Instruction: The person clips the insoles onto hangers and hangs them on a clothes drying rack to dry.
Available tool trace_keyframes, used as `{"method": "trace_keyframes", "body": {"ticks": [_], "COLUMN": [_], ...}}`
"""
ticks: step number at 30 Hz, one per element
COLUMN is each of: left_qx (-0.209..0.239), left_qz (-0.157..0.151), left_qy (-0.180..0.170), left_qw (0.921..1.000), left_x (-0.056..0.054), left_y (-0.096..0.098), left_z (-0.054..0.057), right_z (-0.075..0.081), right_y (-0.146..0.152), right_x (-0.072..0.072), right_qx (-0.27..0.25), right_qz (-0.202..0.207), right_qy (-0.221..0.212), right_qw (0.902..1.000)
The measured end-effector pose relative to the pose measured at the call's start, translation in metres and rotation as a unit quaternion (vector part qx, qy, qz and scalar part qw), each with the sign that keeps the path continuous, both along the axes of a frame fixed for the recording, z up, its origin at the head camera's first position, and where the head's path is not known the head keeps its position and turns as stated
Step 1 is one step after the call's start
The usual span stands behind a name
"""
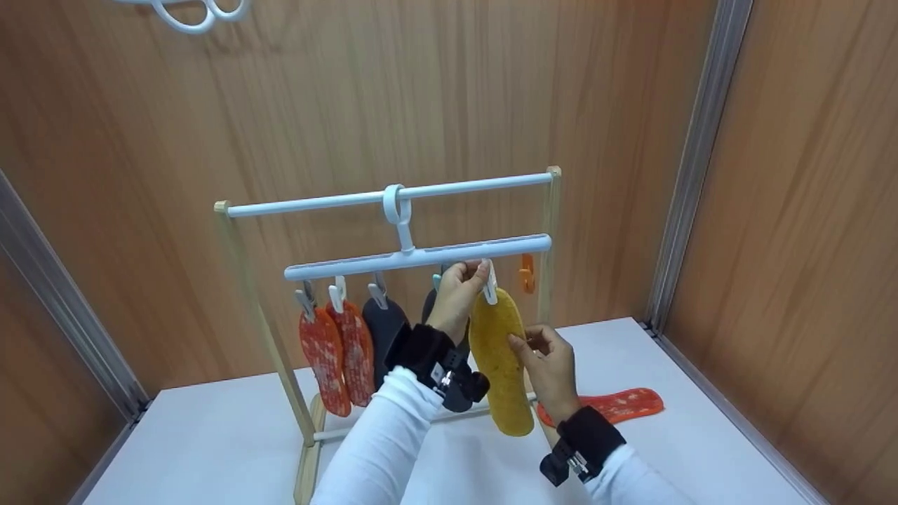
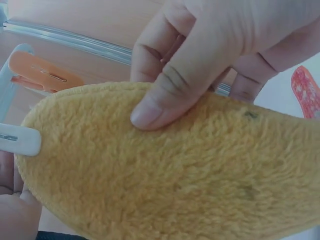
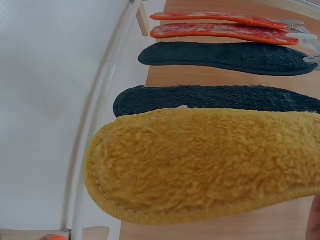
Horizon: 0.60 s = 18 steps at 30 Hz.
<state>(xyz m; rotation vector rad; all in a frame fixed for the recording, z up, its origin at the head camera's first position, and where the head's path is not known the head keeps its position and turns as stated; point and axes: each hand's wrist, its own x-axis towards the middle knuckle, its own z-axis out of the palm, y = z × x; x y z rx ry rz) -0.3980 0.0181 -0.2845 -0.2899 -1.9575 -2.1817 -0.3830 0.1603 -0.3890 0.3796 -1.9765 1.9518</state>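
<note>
A fuzzy yellow insole (image 1: 499,365) hangs from a white clip (image 1: 490,284) under the white hanger bar (image 1: 421,258). My left hand (image 1: 456,298) pinches the upper end of that clip, just below the bar. With thumb and fingers, my right hand (image 1: 551,365) holds the insole's right edge; in the left wrist view its thumb (image 2: 155,107) lies flat on the plush face. The left hand (image 2: 20,210) is partly hidden behind the insole there. In the right wrist view, the yellow insole (image 3: 200,165) hangs beside a dark insole (image 3: 200,97).
Two red patterned insoles (image 1: 324,365) and a dark insole (image 1: 386,330) hang by clips to the left. An orange clip (image 1: 527,273) hangs at the right end. Another red insole (image 1: 624,405) lies on the white table (image 1: 701,442). A wooden-legged rack (image 1: 280,372) carries the hanger.
</note>
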Motion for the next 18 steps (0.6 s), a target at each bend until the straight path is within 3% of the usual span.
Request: {"method": "trace_keyframes", "body": {"ticks": [11, 18], "left_qx": [-0.021, -0.038], "left_qz": [-0.015, 0.010], "left_qy": [0.003, 0.014], "left_qw": [0.9997, 0.9991], "left_x": [-0.003, -0.001], "left_y": [-0.009, -0.016], "left_z": [-0.009, -0.013], "right_z": [-0.006, -0.022], "right_y": [0.005, 0.015], "right_x": [-0.008, -0.016], "right_qx": [0.007, 0.030], "right_qz": [0.017, 0.000], "right_qy": [-0.023, -0.031], "right_qw": [0.9996, 0.9991]}}
